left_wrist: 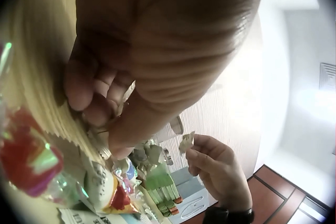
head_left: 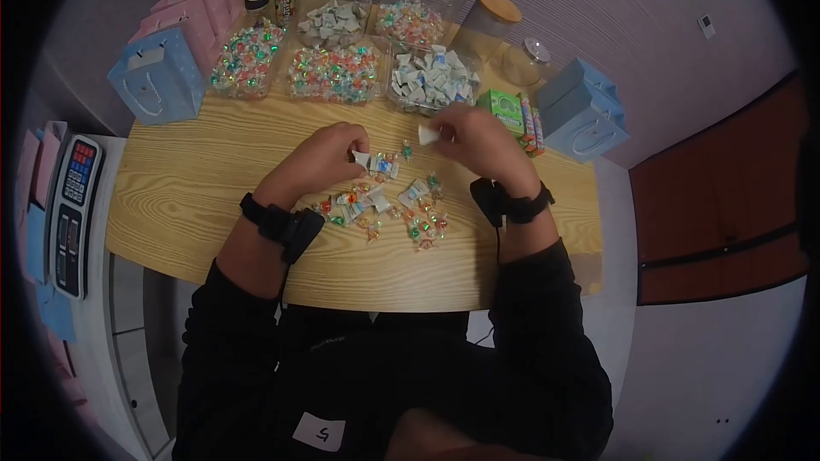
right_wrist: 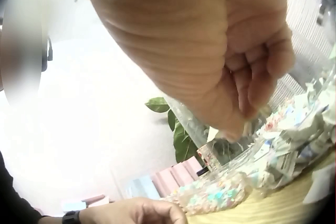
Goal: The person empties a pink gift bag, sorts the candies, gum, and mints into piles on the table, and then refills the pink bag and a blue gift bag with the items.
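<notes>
In the head view the left hand (head_left: 321,159) is low over the wooden table, its thumb and fingers pinching a small white wrapped candy (head_left: 361,159). Held up in front of the bin of white-wrapped candies (head_left: 434,78), the right hand (head_left: 480,142) pinches another white packet (head_left: 428,134). Between and below the hands lie loose candies in shiny wrappers (head_left: 426,228) and several white packets (head_left: 377,199). The left wrist view shows the left hand (left_wrist: 157,45) with curled fingers, its candy mostly hidden. The right hand (right_wrist: 210,50) largely covers its packet in the right wrist view.
Clear bins of colourful candies (head_left: 333,73) line the table's back. Pink bags and a blue bag (head_left: 157,78) stand at the left, another blue bag (head_left: 584,109) and green boxes (head_left: 502,111) at the right. A jar with a wooden lid (head_left: 499,7) is behind; a scale (head_left: 75,205) sits far left.
</notes>
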The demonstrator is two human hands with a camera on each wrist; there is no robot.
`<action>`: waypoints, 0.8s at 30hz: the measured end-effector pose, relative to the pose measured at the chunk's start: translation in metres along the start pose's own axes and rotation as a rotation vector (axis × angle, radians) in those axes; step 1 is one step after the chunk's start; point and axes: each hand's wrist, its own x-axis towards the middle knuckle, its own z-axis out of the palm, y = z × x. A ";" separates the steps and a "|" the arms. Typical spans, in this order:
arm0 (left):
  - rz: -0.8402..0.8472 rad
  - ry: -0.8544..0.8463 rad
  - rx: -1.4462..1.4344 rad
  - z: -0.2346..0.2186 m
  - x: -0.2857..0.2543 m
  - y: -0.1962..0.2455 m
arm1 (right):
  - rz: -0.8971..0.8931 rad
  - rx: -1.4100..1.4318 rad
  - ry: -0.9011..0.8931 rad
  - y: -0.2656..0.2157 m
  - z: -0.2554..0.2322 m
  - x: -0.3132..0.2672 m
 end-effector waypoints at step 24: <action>0.123 -0.148 -0.132 0.012 0.005 0.016 | 0.024 -0.047 0.379 0.009 -0.014 0.003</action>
